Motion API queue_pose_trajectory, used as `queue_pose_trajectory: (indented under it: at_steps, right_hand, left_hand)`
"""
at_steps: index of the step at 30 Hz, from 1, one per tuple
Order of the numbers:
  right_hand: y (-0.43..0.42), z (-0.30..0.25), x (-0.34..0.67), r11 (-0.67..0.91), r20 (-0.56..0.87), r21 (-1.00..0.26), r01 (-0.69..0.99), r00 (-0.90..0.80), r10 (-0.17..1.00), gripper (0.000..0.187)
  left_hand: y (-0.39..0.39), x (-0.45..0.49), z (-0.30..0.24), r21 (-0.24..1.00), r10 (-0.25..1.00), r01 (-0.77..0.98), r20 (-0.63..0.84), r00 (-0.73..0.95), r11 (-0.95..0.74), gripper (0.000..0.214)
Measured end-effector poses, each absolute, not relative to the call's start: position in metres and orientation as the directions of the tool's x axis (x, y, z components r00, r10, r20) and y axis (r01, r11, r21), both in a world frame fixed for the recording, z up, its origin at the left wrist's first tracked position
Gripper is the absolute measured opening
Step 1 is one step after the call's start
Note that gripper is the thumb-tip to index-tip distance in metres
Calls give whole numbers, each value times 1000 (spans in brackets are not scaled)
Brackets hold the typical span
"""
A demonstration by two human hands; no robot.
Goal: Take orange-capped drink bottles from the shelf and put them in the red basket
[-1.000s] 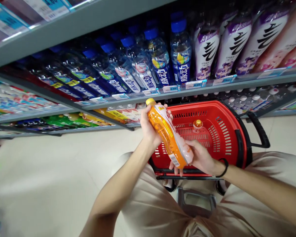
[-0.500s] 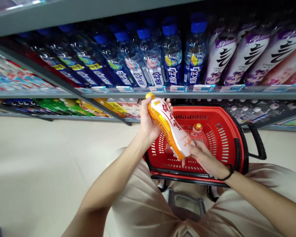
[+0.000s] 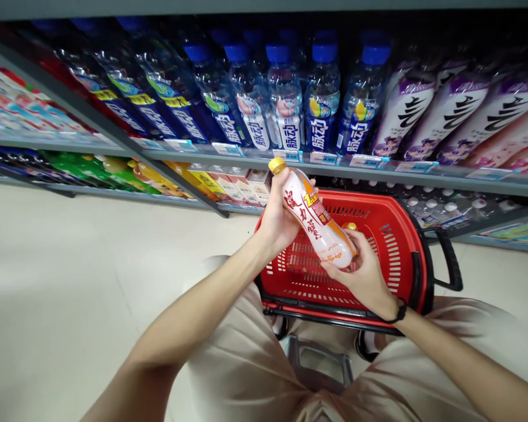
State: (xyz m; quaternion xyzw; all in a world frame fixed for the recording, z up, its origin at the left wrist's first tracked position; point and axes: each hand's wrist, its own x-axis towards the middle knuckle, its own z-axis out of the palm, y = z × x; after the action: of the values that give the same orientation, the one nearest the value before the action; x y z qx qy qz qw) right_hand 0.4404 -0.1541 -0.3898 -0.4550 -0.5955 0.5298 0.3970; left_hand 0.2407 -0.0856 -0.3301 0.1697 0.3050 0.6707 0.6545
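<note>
- Two shelf rows (image 3: 378, 171) are running across the top of the view, with pale floor (image 3: 70, 281) spreading out at the left below them.
- Blue-capped water bottles (image 3: 286, 99) are standing upright along the upper row; purple-and-white labelled bottles (image 3: 444, 111) are sitting just beside them to the right, and green and yellow packs (image 3: 127, 176) are lying on the lower row at the left.
- The red basket (image 3: 405, 234) is resting on the floor close in front of the person's knees, its black handle (image 3: 449, 264) sticking out to the right. A second, yellow-capped bottle (image 3: 349, 226) is showing inside it, mostly hidden.
- The orange drink bottle (image 3: 319, 225) is being held tilted above the basket, yellow cap up and toward the shelf, white label with red characters facing the camera.
- The left hand (image 3: 279, 220) is gripping the bottle's upper part, fingers wrapped round the neck end.
- The right hand (image 3: 363, 272) is cupping the base from below, fingers curled on the bottom; a black wrist band (image 3: 398, 310) is sitting at the wrist.
- Judgement on handling: both hands should be keeping a firm hold at the two ends while the label is being read, since the wrapped plastic probably slides easily; keeping the bottle over the basket means a slip would likely land it inside.
</note>
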Motion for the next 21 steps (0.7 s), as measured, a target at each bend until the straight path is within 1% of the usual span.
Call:
queue_pose_trajectory:
  at_steps: [3, 4, 5, 6, 7, 8, 9, 10, 11, 12, 13, 15, 17, 21]
  right_hand:
    - [-152, -386, 442, 116, 64, -981, 157, -303, 951, 79]
    - [-151, -383, 441, 109, 59, -985, 133, -337, 940, 75]
    - [-151, -381, 440, 57, 23, -995, 80, -378, 926, 68]
    - [-152, -378, 438, -49, -45, -999, 1, -428, 903, 59]
    - [-153, -377, 435, -209, -139, -974, -86, -497, 857, 54]
    - [-155, -376, 432, -398, -240, -904, -156, -586, 774, 58]
    - [-158, -377, 429, -573, -313, -797, -190, -681, 662, 69]
    - [-160, -377, 426, -703, -346, -685, -194, -762, 548, 81]
    - [-163, -379, 423, -781, -346, -596, -187, -817, 461, 89]
    - [-165, -380, 421, -819, -334, -543, -185, -847, 413, 92]
    - [-166, -381, 419, -828, -319, -524, -199, -855, 408, 91]
    - [-167, -381, 418, -807, -303, -538, -245, -836, 457, 84]
    - [-167, -381, 419, -774, -302, -571, -273, -807, 507, 80]
    - [-164, -379, 422, -697, -298, -650, -302, -742, 600, 77]
  left_hand:
    - [-87, 241, -328, 597, 977, -801, -196, -82, 52, 41]
    - [-88, 241, -327, 584, 977, -810, -196, -78, 52, 40]
    - [-89, 240, -326, 571, 980, -819, -188, -71, 50, 40]
    - [-90, 239, -324, 561, 983, -827, -170, -62, 45, 40]
    - [-90, 238, -323, 553, 988, -833, -146, -56, 34, 41]
    - [-91, 238, -322, 547, 992, -837, -117, -52, 21, 41]
    - [-91, 237, -321, 543, 995, -840, -90, -47, 9, 42]
    - [-91, 236, -321, 541, 997, -841, -66, -40, 3, 43]
    - [-91, 235, -321, 540, 998, -842, -49, -31, 0, 44]
    - [-91, 235, -320, 540, 999, -841, -37, -23, 1, 46]
    - [-91, 235, -320, 542, 999, -840, -32, -18, 3, 47]
    - [-91, 234, -319, 549, 999, -836, -37, -10, 12, 50]
    - [-92, 234, -316, 556, 999, -831, -53, -7, 24, 51]
    - [-93, 234, -312, 593, 996, -805, -82, -33, 22, 55]
